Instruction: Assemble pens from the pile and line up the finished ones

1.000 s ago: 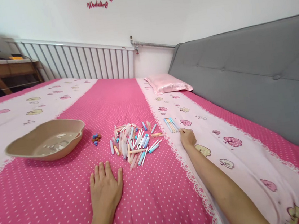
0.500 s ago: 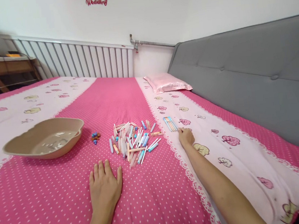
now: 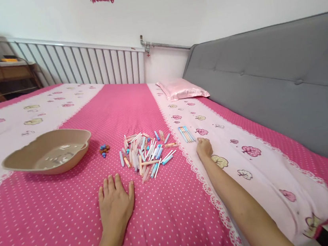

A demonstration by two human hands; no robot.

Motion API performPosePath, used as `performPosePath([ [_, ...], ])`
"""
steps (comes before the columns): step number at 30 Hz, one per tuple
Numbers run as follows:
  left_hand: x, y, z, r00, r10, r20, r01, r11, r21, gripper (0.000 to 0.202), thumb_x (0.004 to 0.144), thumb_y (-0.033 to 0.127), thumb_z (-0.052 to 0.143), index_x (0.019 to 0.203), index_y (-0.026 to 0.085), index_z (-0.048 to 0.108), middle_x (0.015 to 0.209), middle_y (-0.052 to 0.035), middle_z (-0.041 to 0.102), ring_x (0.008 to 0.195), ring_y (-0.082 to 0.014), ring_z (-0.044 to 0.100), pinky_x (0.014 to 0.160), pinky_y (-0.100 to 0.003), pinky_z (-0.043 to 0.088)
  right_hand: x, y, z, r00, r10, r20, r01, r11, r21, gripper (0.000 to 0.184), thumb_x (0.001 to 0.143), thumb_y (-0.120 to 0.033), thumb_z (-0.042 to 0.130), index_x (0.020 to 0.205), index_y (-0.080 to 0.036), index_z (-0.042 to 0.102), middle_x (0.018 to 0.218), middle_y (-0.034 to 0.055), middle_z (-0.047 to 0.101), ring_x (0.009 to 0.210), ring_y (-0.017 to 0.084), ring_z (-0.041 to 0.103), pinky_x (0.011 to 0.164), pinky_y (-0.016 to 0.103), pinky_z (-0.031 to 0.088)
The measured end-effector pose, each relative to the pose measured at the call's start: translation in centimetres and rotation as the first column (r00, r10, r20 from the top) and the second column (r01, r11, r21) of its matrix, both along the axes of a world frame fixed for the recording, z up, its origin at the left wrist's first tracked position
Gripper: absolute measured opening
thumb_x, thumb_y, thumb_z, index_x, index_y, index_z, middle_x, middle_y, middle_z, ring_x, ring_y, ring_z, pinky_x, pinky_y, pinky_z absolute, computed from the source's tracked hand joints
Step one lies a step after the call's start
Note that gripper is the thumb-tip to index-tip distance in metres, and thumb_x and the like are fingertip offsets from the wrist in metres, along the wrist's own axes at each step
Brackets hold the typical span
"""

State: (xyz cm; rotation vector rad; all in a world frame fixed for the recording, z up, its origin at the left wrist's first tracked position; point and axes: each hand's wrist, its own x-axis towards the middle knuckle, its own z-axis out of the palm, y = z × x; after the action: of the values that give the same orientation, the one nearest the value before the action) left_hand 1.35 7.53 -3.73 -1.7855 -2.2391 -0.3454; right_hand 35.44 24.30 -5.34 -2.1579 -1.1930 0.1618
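Note:
My left hand lies flat and open on the pink dotted bedspread, just short of a loose heap of pastel pens. My right hand rests on the pale strip of the spread with its fingers curled under; nothing shows in it. Just beyond its knuckles lies a small neat row of pens, a little apart from the hand. A few tiny blue and brown pieces sit left of the heap.
A beige shallow basin holding some small bits stands at the left. A pink pillow lies by the grey padded headboard. A white radiator runs along the far wall, a wooden desk at far left.
My right hand has drawn back slightly from the row of pens. The left hand stays flat in place; the view has tipped down a little.

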Motion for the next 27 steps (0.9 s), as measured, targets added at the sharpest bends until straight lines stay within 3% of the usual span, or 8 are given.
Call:
performPosePath([
  [10, 0.1, -0.1, 0.1, 1.000, -0.012, 0.020, 0.012, 1.000, 0.025, 0.067, 0.087, 0.047, 0.027, 0.130, -0.001, 0.048, 0.133, -0.0227, 0.050, 0.126, -0.0332, 0.041, 0.106, -0.045, 0.025, 0.0, -0.4, -0.3, 0.997, -0.073, 0.002, 0.073, 0.995, 0.072, 0.030, 0.091, -0.037, 0.047, 0.110, -0.016, 0.057, 0.112, 0.0080, 0.058, 0.102, 0.020, 0.055, 0.089, 0.041, 0.043],
  [19, 0.2, -0.4, 0.0, 0.990, -0.042, 0.134, 0.039, 0.999, 0.022, 0.064, 0.087, 0.044, 0.030, 0.132, 0.002, 0.046, 0.137, -0.0188, 0.048, 0.129, -0.0325, 0.039, 0.108, -0.047, 0.022, -0.7, -1.8, -0.4, 0.996, -0.079, 0.047, 0.079, 0.997, -0.009, 0.037, 0.091, -0.041, 0.044, 0.117, -0.015, 0.052, 0.115, 0.0093, 0.056, 0.102, 0.021, 0.054, 0.088, 0.041, 0.042],
  [27, 0.3, -1.0, -0.1, 0.981, -0.060, 0.183, 0.068, 0.997, -0.041, 0.068, 0.089, 0.046, 0.029, 0.137, -0.001, 0.037, 0.144, -0.0207, 0.038, 0.135, -0.0335, 0.029, 0.111, -0.048, 0.015, -2.2, -4.2, -0.7, 0.981, -0.022, 0.194, 0.047, 0.991, -0.123, 0.058, 0.089, -0.042, 0.035, 0.131, -0.002, 0.040, 0.126, 0.0239, 0.049, 0.118, 0.033, 0.044, 0.098, 0.042, 0.031],
])
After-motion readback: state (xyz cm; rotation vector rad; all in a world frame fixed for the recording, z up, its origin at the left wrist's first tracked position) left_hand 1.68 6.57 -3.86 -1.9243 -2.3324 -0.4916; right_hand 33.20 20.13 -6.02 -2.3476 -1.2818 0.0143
